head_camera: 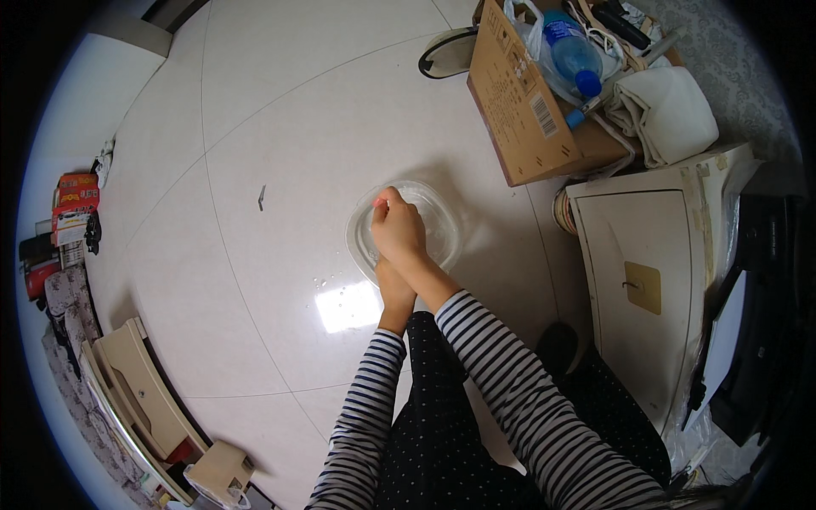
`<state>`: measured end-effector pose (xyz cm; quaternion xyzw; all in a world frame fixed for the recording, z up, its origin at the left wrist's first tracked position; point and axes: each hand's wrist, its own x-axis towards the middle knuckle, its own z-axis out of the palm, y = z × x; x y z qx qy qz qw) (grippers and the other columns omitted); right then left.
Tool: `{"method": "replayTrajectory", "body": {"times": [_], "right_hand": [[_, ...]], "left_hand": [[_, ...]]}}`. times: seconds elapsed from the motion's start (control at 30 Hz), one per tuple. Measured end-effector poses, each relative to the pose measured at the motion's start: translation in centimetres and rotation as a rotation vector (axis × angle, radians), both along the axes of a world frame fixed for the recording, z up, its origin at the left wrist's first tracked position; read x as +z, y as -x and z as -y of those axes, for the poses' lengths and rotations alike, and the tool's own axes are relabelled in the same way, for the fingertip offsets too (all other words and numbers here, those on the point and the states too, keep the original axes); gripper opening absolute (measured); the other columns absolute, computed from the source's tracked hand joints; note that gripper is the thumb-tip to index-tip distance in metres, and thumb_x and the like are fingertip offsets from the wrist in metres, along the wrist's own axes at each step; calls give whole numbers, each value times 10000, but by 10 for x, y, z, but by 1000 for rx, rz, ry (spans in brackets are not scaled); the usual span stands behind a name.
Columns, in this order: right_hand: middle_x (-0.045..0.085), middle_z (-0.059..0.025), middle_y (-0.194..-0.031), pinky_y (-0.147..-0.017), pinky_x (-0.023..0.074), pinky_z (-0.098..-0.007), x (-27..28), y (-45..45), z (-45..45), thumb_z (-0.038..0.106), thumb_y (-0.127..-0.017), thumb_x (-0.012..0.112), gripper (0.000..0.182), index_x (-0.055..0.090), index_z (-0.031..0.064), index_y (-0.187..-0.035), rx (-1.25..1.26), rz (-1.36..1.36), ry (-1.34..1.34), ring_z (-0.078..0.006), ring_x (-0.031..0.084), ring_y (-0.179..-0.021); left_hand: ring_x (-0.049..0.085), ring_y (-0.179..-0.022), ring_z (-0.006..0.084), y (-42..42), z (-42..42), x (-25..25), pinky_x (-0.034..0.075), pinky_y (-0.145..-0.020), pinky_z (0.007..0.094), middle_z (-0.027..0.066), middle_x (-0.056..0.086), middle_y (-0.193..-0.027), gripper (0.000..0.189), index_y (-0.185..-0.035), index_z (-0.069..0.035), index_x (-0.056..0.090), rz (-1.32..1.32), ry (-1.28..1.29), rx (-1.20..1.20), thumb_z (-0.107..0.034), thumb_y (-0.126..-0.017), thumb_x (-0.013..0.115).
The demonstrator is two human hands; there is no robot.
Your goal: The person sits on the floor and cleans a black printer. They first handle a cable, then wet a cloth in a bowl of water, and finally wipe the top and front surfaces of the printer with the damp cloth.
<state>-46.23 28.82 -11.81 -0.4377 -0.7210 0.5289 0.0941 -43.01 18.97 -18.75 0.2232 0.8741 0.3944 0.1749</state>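
A clear plastic basin stands on the tiled floor in front of me. Over it, my right hand is curled, with its thumb and fingers drawn together. A small pinkish-red patch shows at its fingertips; whether that is skin or an object is unclear. My left hand is underneath, touching the right one, and mostly hidden by it; only the part near the wrist shows. What lies between the palms cannot be seen. Small drops dot the floor tiles at the basin's lower left.
A cardboard box with a plastic bottle stands at upper right, a folded white cloth beside it. Below is a white cabinet. A small dark strip lies on the floor leftward. A beige drawer unit stands lower left.
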Motion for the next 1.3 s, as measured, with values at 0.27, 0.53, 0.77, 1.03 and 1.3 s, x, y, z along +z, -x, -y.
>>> {"method": "replayTrajectory", "body": {"times": [0.27, 0.53, 0.77, 1.03, 1.3], "right_hand": [[636, -205, -860, -752, 486, -420, -22, -4, -6, 261, -917, 472, 242, 559, 49, -997, 10, -77, 93, -348, 618, -832], [542, -74, -1175, -895, 419, -306, -9, -44, -33, 366, -914, 560, 456, 505, 21, -1207, 254, -278, 650, -163, 538, -1018], [610, -60, -1065, -832, 459, -265, 8, -61, -31, 295, -856, 668, 464, 538, 16, -1204, 219, -263, 749, -130, 570, -983], [639, -50, -1011, -812, 481, -274, -5, -77, -44, 298, -905, 592, 348, 612, 4, -1091, 17, -423, 917, -134, 607, -917], [633, -69, -1030, -832, 477, -273, 29, -87, -50, 306, -914, 582, 364, 591, -10, -1094, -226, -585, 1083, -134, 599, -942]], "left_hand": [[632, -801, 345, 3, 0, 3, 487, -686, 405, 184, 652, -905, 398, -1045, -2, 564, 90, -52, -65, -263, -768, 678], [561, -603, 110, 19, 0, 70, 437, -498, 219, 74, 600, -855, 448, -1191, 5, 427, 911, -316, 193, -287, -901, 604], [572, -747, 112, 26, 18, 82, 474, -627, 245, 62, 606, -906, 424, -1181, 15, 485, 468, -52, -169, -261, -891, 624], [614, -897, 145, 28, 22, 108, 507, -781, 273, 117, 600, -1075, 473, -1283, -1, 368, 829, -345, 1, -257, -930, 551], [497, -1172, 243, 26, 28, 110, 395, -987, 401, 119, 504, -1297, 675, -1366, -9, 353, 1275, -757, 58, -511, -920, 431]]}}
